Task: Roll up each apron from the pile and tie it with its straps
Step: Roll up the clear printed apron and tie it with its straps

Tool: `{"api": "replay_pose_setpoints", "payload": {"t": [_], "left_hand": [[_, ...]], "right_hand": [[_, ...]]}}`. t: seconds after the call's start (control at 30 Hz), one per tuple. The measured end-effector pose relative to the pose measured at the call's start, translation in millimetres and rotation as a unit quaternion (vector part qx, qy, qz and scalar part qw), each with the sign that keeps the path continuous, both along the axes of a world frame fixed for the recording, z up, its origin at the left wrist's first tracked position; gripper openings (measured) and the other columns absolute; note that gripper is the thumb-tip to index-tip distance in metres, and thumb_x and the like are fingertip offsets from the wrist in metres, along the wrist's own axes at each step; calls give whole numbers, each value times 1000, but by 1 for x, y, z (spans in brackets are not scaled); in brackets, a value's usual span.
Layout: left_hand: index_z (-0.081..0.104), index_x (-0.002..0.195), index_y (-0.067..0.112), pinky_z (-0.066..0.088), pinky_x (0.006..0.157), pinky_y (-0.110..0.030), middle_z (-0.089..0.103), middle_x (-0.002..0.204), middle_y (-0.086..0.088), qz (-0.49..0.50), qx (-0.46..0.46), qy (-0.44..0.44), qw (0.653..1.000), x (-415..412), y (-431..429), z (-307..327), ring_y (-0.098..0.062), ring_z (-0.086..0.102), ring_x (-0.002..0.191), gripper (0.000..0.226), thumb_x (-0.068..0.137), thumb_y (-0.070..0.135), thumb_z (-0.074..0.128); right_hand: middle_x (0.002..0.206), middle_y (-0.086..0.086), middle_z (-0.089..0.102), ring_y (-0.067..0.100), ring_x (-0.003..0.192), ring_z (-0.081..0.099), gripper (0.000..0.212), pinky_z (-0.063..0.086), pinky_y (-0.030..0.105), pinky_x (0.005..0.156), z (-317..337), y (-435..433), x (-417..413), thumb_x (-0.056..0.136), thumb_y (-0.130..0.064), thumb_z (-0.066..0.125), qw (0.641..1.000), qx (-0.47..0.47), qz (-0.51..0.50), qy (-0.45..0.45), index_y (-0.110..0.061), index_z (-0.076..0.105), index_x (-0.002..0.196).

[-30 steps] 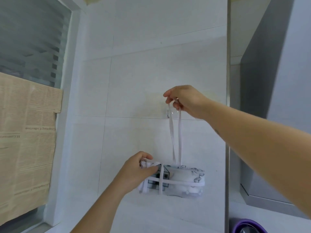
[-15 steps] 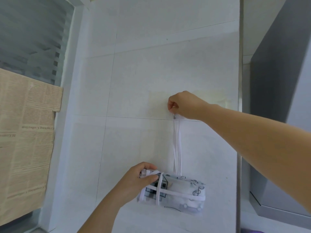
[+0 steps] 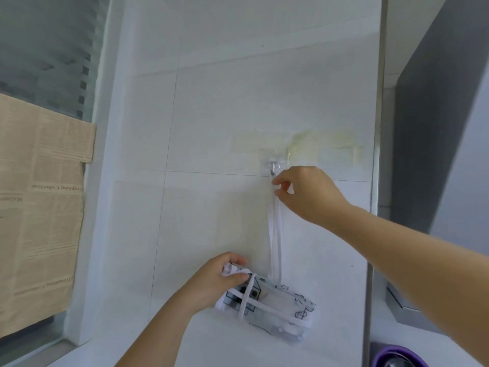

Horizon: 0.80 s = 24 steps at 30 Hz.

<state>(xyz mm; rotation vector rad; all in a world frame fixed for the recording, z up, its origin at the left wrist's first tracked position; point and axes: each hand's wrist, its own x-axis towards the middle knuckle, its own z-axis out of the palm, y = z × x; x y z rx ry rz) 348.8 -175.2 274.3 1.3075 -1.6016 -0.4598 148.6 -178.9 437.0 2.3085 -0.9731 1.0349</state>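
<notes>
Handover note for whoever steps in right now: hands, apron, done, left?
Left hand: gripping the left end of the rolled apron, holding it against the tiled wall.
Right hand: fingers at the top of the strap loop, just below the wall hook; a firm pinch can't be confirmed.
Done: apron rolled and bound with its straps; the loop runs up to the hook.
Left: confirm the loop is seated, let go with both hands. No pile in view.
</notes>
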Motion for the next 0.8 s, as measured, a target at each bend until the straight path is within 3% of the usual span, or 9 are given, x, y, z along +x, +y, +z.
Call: {"api": "replay_pose_setpoints", "payload": {"t": [0.1,0.2,0.3,0.37,0.47,0.53,0.6,0.7,0.8], "left_hand": [[53,113,31,38,85,-7,52,118,14,29,-46,39,998,-7,-3,-11,4,47,111,29,89,21,66],[48,118,30,38,93,-13,46,119,12,76,-101,107,986,-15,-4,-27,3,46,110,41,86,17,70],[46,123,30,34,86,-9,41,120,14,161,-134,152,966,-23,-3,-49,4,44,107,48,83,25,72],[47,130,22,37,89,-19,42,122,6,194,-117,164,960,-27,-3,-63,-4,47,110,51,85,29,69],[45,132,10,44,72,-14,45,127,-10,159,-121,163,966,-37,-3,-70,13,51,88,44,92,24,59],[35,139,19,38,70,0,39,130,2,144,-129,150,970,-41,-2,-74,28,44,84,48,95,19,55],[28,143,26,32,76,6,37,129,15,126,-140,143,972,-37,-2,-76,32,39,94,55,95,16,54],[24,136,44,29,90,-2,33,125,33,108,-131,116,979,-31,-1,-78,20,35,115,57,95,17,55],[19,140,44,29,84,3,31,134,25,94,-119,93,984,-30,2,-75,6,30,126,63,95,17,55]], "right_hand": [[110,-8,63,12,97,56,28,45,25,83,-51,10,-8,92,-35,55,993,84,24,85,-26,62,118],[122,-6,55,15,110,52,40,45,28,92,-103,7,-10,91,-41,55,966,162,-12,200,-23,55,126],[118,-3,54,16,109,48,36,44,27,88,-136,1,-14,91,-32,55,972,153,15,177,-18,55,124],[125,-4,52,16,115,46,40,43,28,93,-153,-2,-14,91,-29,54,975,148,36,160,-19,51,130],[133,-5,49,16,118,44,45,42,28,95,-162,-2,-12,91,-26,54,981,124,53,142,-19,47,134],[134,-4,47,17,118,43,47,42,27,95,-169,-6,-11,90,-25,56,982,113,60,138,-18,46,135],[135,-1,45,20,117,46,50,45,28,94,-177,-9,-14,87,-21,60,986,101,62,121,-16,46,135],[132,12,51,28,107,58,60,51,31,89,-198,-9,-20,71,-14,77,991,47,68,102,-7,55,127],[133,18,54,29,113,59,67,47,34,95,-210,-3,-21,65,-18,82,991,5,38,129,-2,58,125]]}}
